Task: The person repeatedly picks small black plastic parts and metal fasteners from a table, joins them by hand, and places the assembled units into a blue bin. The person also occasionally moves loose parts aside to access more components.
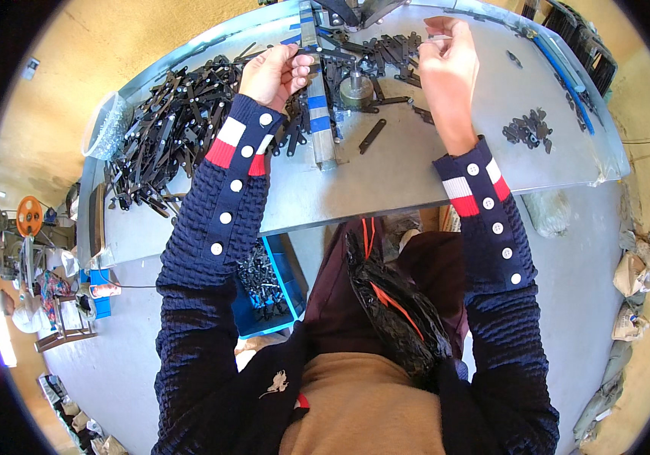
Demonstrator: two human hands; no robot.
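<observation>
My left hand (280, 74) is raised over the left side of a metal bar with blue tape bands (319, 108), its fingertips pinching a dark flat linkage strip (333, 54) that reaches to the right. My right hand (450, 62) is curled at the right of the scattered strips; whether its fingers hold anything small cannot be told. Between the hands stands a round metal fixture with an upright pin (356, 91). A loose black metal strip (372, 136) lies in front of it. More black strips (396, 51) lie behind the fixture.
A large heap of black metal strips (171, 125) fills the table's left, beside a clear tub of small bright parts (110, 128). Small dark pieces (529, 129) and a blue rod (563, 85) lie at right. A blue bin of parts (285, 284) stands below the table's edge.
</observation>
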